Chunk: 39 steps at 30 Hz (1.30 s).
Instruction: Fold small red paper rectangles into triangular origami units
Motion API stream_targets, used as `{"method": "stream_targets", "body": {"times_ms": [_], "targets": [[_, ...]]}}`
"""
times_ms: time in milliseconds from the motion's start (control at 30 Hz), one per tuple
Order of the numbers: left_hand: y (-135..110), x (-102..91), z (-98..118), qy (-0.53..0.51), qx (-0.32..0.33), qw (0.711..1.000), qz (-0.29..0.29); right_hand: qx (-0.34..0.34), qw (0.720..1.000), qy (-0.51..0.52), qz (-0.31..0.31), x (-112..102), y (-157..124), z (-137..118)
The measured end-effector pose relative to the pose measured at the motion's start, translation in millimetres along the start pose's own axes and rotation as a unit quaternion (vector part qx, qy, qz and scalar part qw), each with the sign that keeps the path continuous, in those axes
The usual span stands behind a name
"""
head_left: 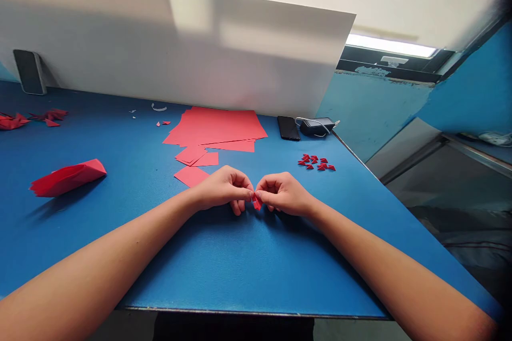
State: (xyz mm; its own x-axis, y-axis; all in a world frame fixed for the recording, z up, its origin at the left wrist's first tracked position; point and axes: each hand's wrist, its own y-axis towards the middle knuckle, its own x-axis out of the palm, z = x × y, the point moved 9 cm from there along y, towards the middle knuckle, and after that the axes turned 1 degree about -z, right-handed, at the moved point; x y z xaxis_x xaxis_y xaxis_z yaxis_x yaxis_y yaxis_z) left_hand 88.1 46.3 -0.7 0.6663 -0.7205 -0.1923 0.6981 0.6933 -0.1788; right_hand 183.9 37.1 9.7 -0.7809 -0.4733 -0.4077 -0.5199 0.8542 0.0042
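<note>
My left hand (224, 187) and my right hand (282, 193) meet at the middle of the blue table (224, 266), fingers curled. Together they pinch a tiny folded piece of red paper (256, 202) between their fingertips, just above the tabletop. Small red paper rectangles (196, 165) lie just behind my left hand. A stack of red paper sheets (216, 128) lies farther back. A cluster of several small folded red pieces (316, 162) sits to the right, behind my right hand.
A white board (180, 48) stands along the back of the table. A black phone (288, 128) and a dark power bank with cable (317, 126) lie at the back right. A larger folded red paper form (68, 177) and red scraps (32, 118) lie at the left. Another phone (29, 71) leans on the board.
</note>
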Motion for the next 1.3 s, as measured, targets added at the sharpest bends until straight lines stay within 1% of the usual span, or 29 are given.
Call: {"method": "stream_targets", "body": {"times_ms": [300,567,733,867,967,1067,1167,1300], "targets": [[1.0,-0.9,-1.2,-0.004,0.004,1.0,-0.006,-0.018,0.999,-0.009,-0.027,6.3,0.0,-0.9],[0.2,3.3,1.7,0.014,0.0,1.0,-0.026,-0.02,1.0,-0.009,0.009,-1.5,0.5,-2.0],[-0.5,2.7,1.8,-0.029,0.015,0.999,-0.03,-0.018,1.0,0.013,-0.001,0.5,0.0,-3.5],[-0.8,1.7,3.4,-0.029,0.015,0.999,-0.021,-0.024,0.999,0.019,-0.021,3.6,-0.5,-1.5],[0.4,1.0,4.2,-0.032,0.021,0.999,-0.012,-0.016,1.0,0.024,-0.011,0.9,-0.4,3.2],[1.8,1.7,3.0,-0.045,0.029,0.998,-0.018,-0.01,1.0,0.026,-0.002,-1.3,-0.1,5.2],[2.2,2.6,1.8,-0.049,0.031,0.998,-0.027,-0.006,0.999,0.033,-0.004,-1.4,0.1,5.7],[1.9,1.6,1.5,-0.043,0.022,0.999,-0.022,-0.004,0.999,0.043,-0.007,-1.4,0.3,5.7]]}}
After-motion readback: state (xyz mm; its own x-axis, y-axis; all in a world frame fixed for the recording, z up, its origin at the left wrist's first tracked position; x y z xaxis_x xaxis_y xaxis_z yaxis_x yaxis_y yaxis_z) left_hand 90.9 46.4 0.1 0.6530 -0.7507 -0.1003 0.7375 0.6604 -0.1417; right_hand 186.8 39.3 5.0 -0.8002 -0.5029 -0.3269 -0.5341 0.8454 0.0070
